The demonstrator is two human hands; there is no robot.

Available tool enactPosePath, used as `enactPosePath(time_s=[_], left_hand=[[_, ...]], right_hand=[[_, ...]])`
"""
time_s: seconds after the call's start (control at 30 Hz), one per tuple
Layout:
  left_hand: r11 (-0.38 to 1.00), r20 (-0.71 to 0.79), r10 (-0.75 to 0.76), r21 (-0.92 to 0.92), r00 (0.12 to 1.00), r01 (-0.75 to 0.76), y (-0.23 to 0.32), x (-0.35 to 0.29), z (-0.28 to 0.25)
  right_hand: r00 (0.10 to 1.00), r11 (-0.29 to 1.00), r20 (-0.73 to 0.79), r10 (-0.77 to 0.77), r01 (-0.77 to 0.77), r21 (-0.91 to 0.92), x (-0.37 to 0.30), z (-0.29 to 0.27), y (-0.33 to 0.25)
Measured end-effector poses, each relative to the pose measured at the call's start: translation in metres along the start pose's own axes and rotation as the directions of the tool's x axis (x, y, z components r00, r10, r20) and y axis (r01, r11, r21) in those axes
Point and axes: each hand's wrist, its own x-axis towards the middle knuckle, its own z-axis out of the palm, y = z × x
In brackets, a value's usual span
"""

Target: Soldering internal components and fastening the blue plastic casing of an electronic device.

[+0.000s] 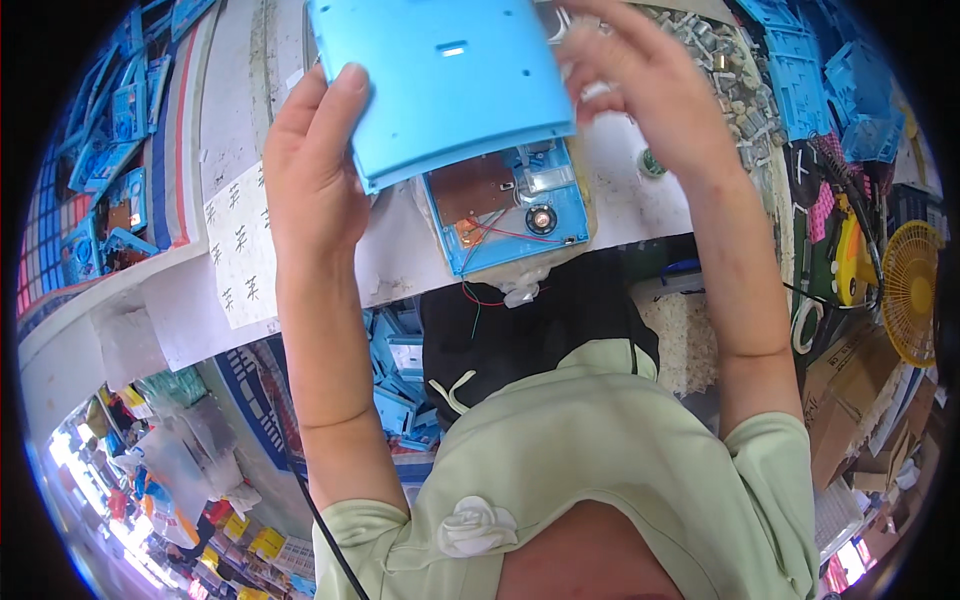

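Observation:
A light blue plastic panel (450, 95) with small holes is held up and tilted over the table. My left hand (325, 150) is closed on its left edge, thumb on the face. My right hand (640, 80) is beside the panel's right edge; motion smears its fingers, and whether they hold anything is unclear. Below the panel lies an open blue casing (490, 258), partly hidden by it. Inside it are a brown board (465, 185), a round black speaker (541, 219) and thin red and dark wires, some hanging over the table's front edge.
A sheet with handwriting (243, 250) lies left of the casing. Many small metal parts (735, 90) are heaped at right, with blue plastic parts (795, 75) beyond. More blue casings (105, 190) fill the far left. A yellow fan (908, 290) stands at far right.

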Motion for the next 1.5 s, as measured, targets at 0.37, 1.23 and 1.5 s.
enactPosePath(time_s=[0.37,1.23,1.5], left_hand=[[0.986,-0.402,0.115,-0.064,0.908,-0.154,-0.017,-0.064,-0.076],[0.996,-0.496,0.006,-0.078,0.868,-0.051,-0.051,-0.083,-0.079],[0.998,-0.494,0.01,-0.05,0.869,-0.039,-0.059,-0.083,-0.084]], right_hand=[[0.98,0.81,-0.175,-0.091,-0.029,-0.585,-0.013,0.003,0.074],[0.973,0.652,-0.23,-0.011,-0.167,-0.739,-0.001,0.018,0.073],[0.962,0.583,-0.27,-0.043,-0.196,-0.789,0.003,0.024,0.073]])
